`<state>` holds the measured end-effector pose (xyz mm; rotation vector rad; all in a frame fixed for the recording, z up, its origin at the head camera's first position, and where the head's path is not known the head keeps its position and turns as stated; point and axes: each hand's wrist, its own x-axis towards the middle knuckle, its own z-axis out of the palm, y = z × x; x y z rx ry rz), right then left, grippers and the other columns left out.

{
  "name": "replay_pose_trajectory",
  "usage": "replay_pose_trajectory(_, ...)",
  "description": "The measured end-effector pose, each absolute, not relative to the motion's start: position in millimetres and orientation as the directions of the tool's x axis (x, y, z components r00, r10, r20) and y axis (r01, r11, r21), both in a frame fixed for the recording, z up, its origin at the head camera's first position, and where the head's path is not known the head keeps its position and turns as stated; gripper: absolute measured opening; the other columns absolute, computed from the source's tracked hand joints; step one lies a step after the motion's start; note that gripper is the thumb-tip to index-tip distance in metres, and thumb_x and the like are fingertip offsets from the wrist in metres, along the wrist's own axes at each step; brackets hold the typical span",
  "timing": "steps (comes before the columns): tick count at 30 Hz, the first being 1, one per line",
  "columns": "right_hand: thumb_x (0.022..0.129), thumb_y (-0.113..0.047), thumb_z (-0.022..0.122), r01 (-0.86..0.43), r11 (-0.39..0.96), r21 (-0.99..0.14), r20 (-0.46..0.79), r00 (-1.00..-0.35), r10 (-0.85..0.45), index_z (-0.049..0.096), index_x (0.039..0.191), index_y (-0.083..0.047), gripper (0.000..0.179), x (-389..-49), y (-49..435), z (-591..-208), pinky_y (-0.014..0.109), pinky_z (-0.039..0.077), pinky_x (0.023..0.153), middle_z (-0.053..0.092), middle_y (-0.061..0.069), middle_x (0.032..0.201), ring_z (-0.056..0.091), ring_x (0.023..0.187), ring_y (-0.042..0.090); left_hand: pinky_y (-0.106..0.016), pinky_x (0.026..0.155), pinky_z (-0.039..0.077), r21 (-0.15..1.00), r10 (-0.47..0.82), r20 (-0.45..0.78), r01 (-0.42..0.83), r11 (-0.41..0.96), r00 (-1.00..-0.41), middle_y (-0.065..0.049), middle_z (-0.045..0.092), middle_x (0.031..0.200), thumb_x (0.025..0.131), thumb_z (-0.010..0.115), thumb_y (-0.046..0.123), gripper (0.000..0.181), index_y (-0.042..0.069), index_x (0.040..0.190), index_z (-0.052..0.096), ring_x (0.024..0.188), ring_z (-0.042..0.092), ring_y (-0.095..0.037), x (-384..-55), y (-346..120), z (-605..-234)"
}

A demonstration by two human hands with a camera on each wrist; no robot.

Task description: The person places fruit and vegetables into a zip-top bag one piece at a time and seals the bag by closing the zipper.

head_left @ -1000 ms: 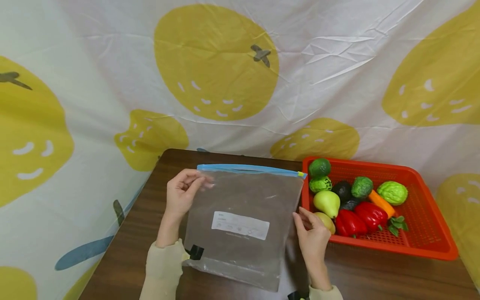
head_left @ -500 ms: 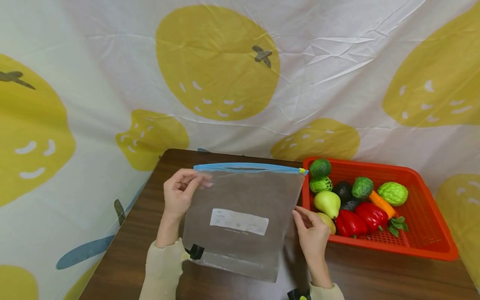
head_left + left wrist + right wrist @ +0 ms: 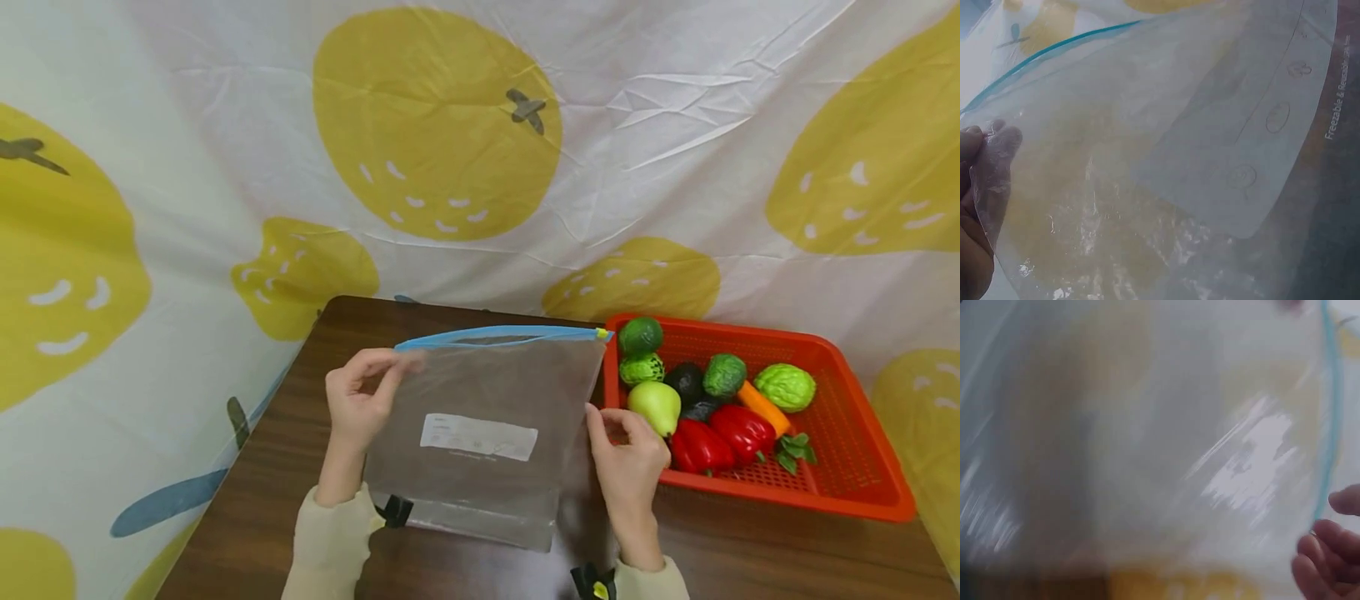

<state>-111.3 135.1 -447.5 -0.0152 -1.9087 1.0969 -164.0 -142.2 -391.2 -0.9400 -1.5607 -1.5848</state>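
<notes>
A clear zip bag (image 3: 480, 379) with a blue zip strip (image 3: 504, 334) hangs upright between my hands above the table. At the strip's right end sits a yellow slider (image 3: 602, 334). My left hand (image 3: 360, 396) pinches the bag's upper left edge just under the strip; its fingertips show through the film in the left wrist view. Lower on the right edge, my right hand (image 3: 628, 462) pinches the film between thumb and fingers. A white printed label (image 3: 478, 437) lies across the bag's middle. The strip's two lips bow apart along part of their length.
Beside my right hand stands a red basket (image 3: 862, 417) holding red peppers (image 3: 701, 446), a green pear (image 3: 655, 407), a carrot (image 3: 763, 408) and several other green and dark items. A brown wooden table (image 3: 277, 500) lies below, with a fruit-print cloth (image 3: 450, 275) behind.
The bag's lower edge has risen and tilted away. The left end of its strip has dipped and the lips have bowed apart more. My right hand has shifted up slightly.
</notes>
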Motion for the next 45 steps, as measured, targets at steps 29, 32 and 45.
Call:
replay_pose_trajectory(29,0.088,-0.008,0.063,0.070,-0.137,-0.988,-0.081,-0.994,0.074,0.065,0.074,0.008,0.021,-161,110,-379,0.026,0.054,0.049,0.062,0.004,0.055,0.060,0.046,0.012,-0.028,0.060,0.055,0.030,0.226,0.972,0.988,0.150,-0.064,-0.013,0.071,0.080,0.086,0.058,-0.004,0.013,-0.002,0.082,0.071,0.067,0.068,-0.021,-137,-105,-382)
replay_pose_trajectory(32,0.087,-0.003,0.060,-0.007,-0.160,-0.987,-0.006,-0.997,0.076,0.063,0.076,0.007,0.015,-167,104,-374,0.027,0.055,0.050,0.061,0.003,0.056,0.060,0.047,0.012,-0.029,0.059,0.055,-0.013,0.236,0.971,0.986,0.168,-0.027,-0.013,0.071,0.079,0.086,0.058,-0.005,0.013,-0.002,0.081,0.070,0.068,0.068,-0.022,-135,-105,-377)
replay_pose_trajectory(45,0.085,0.007,0.060,-0.447,-0.209,-0.870,0.421,-0.893,0.156,0.061,0.080,0.014,0.009,-179,94,-372,0.021,0.052,0.055,0.066,-0.004,0.065,0.059,0.054,0.008,-0.029,0.068,0.055,-0.240,0.406,0.908,0.920,0.309,0.101,-0.011,0.070,0.083,0.091,0.056,0.001,0.018,0.001,0.082,0.072,0.074,0.067,-0.022,-114,-97,-363)
